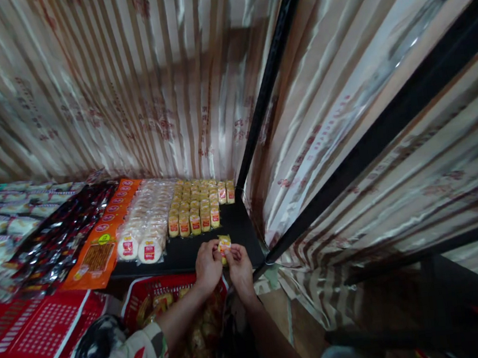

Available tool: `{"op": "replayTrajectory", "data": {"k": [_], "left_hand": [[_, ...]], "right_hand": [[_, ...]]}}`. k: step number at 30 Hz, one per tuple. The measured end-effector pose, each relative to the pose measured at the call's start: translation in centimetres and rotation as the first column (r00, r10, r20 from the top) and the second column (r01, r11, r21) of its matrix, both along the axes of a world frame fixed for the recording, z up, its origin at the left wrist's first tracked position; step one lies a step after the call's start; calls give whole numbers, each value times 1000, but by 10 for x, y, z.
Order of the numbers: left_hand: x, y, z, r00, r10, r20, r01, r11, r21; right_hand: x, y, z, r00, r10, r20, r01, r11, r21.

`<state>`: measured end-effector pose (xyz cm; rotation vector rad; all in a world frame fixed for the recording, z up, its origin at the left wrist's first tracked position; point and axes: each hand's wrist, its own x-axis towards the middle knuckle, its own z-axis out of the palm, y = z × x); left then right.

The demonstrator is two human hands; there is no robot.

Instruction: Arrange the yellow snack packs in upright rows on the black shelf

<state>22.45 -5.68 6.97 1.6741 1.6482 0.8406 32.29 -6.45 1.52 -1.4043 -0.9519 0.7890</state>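
Observation:
A small yellow packaged snack (224, 242) with a red and white label is pinched between my two hands over the black shelf. My left hand (208, 267) has closed fingers on its left side. On the other side, my right hand (240, 267) grips it with thumb and fingers, partly covering it. Just beyond stand rows of matching yellow packaged snacks (195, 221), labels facing me. Under my left forearm, a red basket (128, 297) holds more yellow packets (198, 341), partly hidden by my arm.
Left of the yellow rows lie white round packaged cakes (149, 251), orange snack bags (96, 257), dark shiny packets (61, 241) and white packets (22, 224). The black shelf (242, 225) meets a dark metal post (269, 88) at right. Another red basket (41, 342) sits lower left. Striped curtains (123, 88) hang behind.

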Motion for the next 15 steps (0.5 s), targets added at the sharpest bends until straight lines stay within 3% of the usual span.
{"op": "replayTrajectory", "data": {"k": [7,15], "left_hand": [[25,22,-5,999,-5,35,9,995,-102],[51,50,3,999,2,53,6,988,-151]], "right_hand": [[21,23,-3,996,-50,69,51,999,-19],[35,56,-14,987,-101,129,101,995,5]]}}
